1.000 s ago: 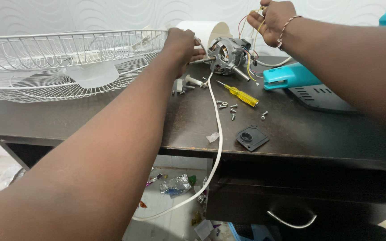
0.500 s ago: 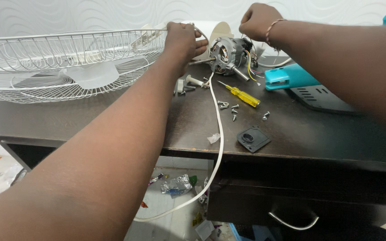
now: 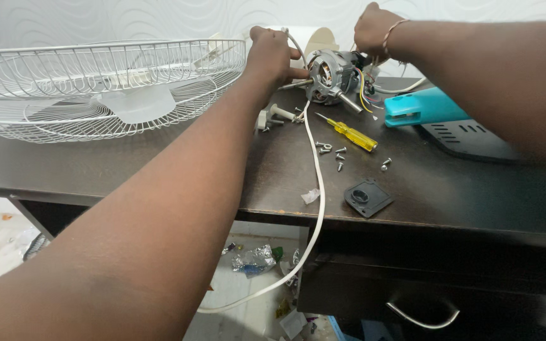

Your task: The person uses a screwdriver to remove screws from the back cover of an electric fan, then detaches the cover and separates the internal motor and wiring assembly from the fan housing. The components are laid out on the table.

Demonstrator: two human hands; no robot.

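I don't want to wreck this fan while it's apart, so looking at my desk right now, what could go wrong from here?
1. The loose screws lie scattered near the white cord; tugging it could sweep them off the desk.
2. Your right hand pulls the thin coloured wires at the fan motor, which the left hand steadies; they might tear loose.
3. The cord hangs over the edge and could snag.

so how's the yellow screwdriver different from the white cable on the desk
The yellow screwdriver is short, rigid and see-through yellow with a metal tip; the white cable is long, limp and opaque white. The screwdriver lies wholly on the dark desk, untouched; the cable runs from the left hand by the fan motor, over the desk edge and down toward the floor. Both rest on the desk near loose screws.
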